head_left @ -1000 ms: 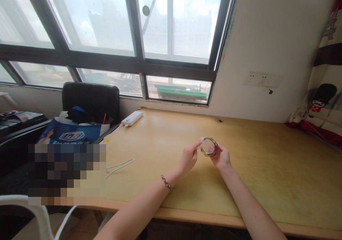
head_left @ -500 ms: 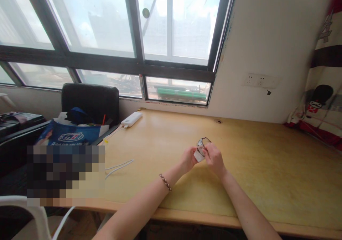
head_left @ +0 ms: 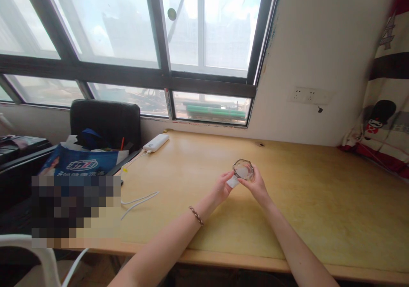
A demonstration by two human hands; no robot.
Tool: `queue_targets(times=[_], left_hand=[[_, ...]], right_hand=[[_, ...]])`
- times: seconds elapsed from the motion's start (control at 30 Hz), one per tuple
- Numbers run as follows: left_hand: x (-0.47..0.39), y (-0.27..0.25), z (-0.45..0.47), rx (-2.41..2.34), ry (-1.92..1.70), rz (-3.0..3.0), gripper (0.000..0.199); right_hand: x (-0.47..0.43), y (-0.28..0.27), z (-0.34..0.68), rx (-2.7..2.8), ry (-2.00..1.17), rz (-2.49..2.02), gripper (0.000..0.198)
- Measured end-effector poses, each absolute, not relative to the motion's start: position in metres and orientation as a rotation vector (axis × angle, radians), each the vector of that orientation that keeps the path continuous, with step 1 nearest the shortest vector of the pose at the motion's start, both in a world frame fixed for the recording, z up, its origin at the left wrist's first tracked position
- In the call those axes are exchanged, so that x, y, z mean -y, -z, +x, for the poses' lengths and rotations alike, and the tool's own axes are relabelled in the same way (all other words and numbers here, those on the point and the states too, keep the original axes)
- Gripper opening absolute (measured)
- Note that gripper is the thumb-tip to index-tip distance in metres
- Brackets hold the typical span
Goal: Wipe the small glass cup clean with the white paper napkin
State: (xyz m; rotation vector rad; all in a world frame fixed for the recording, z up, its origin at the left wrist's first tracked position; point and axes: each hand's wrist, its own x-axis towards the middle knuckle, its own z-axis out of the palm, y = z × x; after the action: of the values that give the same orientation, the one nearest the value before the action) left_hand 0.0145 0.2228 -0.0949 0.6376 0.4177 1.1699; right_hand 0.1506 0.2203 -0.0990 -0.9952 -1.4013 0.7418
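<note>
Above the wooden table, a clear glass cup (head_left: 243, 169) with an angular rim is tilted so that its mouth faces me. My right hand (head_left: 257, 185) is closed around its right side, thumb at the near edge. At the cup's lower left, my left hand (head_left: 221, 188) pinches a white tissue (head_left: 233, 181) against or close beside the glass. Whether the left fingers also bear on the cup is hard to see. A braided bracelet (head_left: 196, 215) circles the left wrist.
A white power bank (head_left: 156, 143) with a cable lies at the table's (head_left: 319, 201) far left corner. A loose white cable (head_left: 140, 201) crosses the left side. Beyond that edge stand a black chair (head_left: 105, 120) and a blue bag (head_left: 81, 159). A curtain (head_left: 380, 108) hangs at right.
The cup has turned from a sideways tilt to show its open mouth. My right hand has shifted to its right side, and the tissue sits slightly lower left.
</note>
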Motion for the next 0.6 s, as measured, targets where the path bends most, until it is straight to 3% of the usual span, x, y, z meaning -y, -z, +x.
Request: queue_targets(times=[0.33, 0.47, 0.6], left_hand=[[-0.233, 0.095, 0.003, -0.837, -1.485, 0.772, 0.034], [-0.226, 0.090, -0.002, -0.972, -1.492, 1.331, 0.028], [-0.215, 0.087, 0.001, -0.815, -1.325, 1.982, 0.025]], right_hand=[[-0.213, 0.094, 0.146, 1.353, -0.627, -1.077, 0.075], [-0.214, 0.097, 0.147, 1.390, -0.567, -1.184, 0.074], [-0.212, 0.096, 0.148, 1.451, -0.458, -1.216, 0.072]])
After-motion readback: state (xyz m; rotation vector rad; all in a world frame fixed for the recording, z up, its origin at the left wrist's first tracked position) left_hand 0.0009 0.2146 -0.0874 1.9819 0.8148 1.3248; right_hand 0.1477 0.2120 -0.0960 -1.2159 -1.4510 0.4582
